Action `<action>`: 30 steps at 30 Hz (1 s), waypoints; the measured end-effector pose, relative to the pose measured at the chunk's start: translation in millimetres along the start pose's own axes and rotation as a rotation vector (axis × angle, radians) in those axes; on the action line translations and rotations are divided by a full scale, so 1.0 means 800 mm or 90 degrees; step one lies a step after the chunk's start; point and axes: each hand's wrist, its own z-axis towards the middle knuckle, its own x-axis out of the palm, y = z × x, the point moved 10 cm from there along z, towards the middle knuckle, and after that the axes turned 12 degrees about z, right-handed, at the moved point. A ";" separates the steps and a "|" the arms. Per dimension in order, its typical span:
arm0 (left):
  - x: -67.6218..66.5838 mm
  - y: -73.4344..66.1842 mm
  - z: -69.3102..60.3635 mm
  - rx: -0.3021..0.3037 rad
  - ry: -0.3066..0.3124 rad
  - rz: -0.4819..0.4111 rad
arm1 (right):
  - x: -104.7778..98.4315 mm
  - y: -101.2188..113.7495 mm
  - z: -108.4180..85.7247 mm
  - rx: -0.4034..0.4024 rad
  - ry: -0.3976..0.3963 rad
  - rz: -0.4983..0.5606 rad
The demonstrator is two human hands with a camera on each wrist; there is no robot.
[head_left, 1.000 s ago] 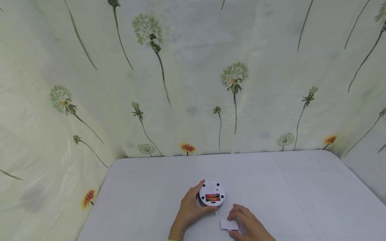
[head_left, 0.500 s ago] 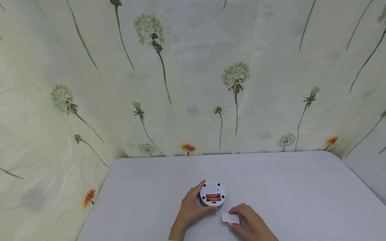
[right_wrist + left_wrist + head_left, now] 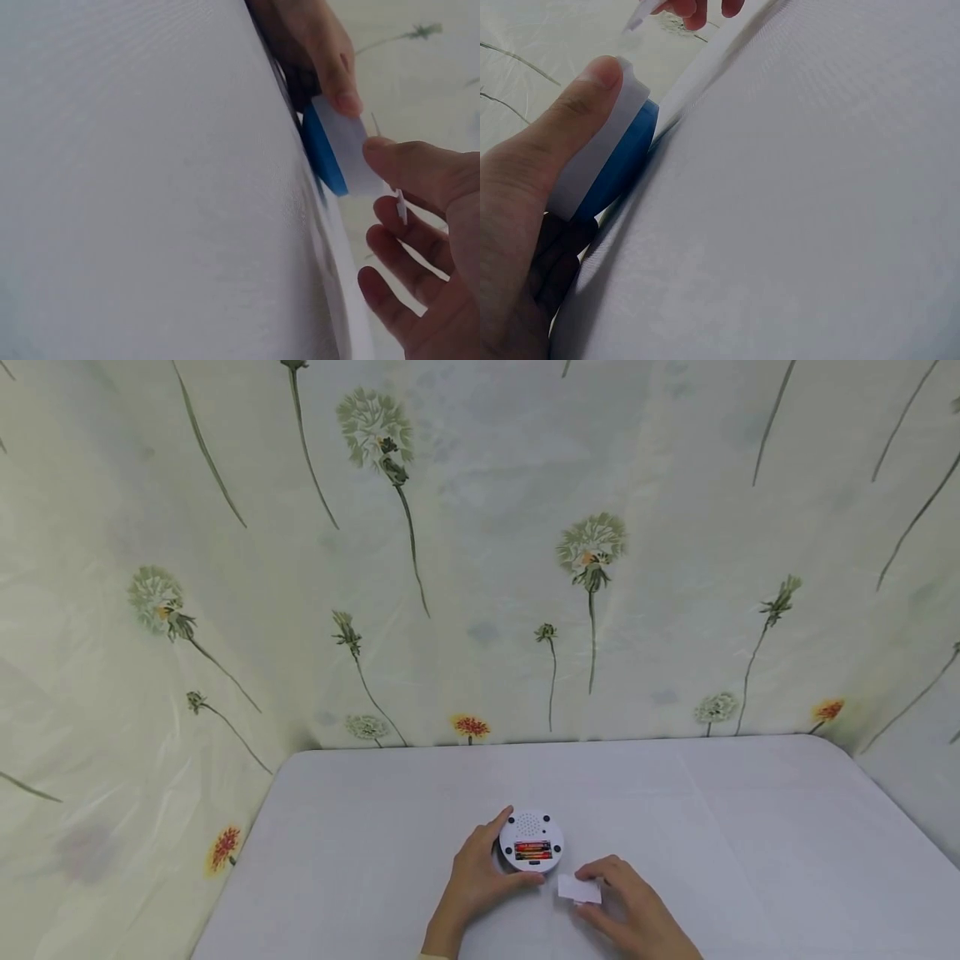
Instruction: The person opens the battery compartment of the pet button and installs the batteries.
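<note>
A round white device (image 3: 529,827) lies bottom up on the table, with speaker holes, small black feet and an uncovered compartment holding two red-orange batteries (image 3: 533,850). Its lower side is blue, as the device (image 3: 621,161) shows in the left wrist view. My left hand (image 3: 480,875) grips it from the left, thumb on the near rim and fingers round the far side. Just right of and nearer than the device, my right hand (image 3: 633,906) pinches a small white battery cover (image 3: 577,888) between thumb and fingers. The cover (image 3: 402,206) appears edge-on in the right wrist view, apart from the device.
A white cloth covers the table (image 3: 375,810), whose far edge meets a flower-printed sheet (image 3: 480,568). The same sheet hangs along the left and right sides.
My right hand has lifted the battery cover and moved it slightly away from me, toward the device's level. My left hand keeps its grip on the device.
</note>
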 end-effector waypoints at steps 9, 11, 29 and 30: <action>-0.001 -0.002 0.001 0.009 -0.005 0.002 | 0.000 -0.006 0.009 0.056 0.012 0.012; 0.000 -0.002 0.001 0.009 -0.006 0.003 | -0.002 -0.003 0.010 0.042 0.002 0.017; -0.003 0.000 0.000 0.000 -0.006 0.000 | -0.002 0.008 0.029 -0.020 -0.039 0.070; -0.003 0.000 0.001 0.000 -0.006 0.001 | -0.001 0.007 0.031 -0.017 -0.041 0.071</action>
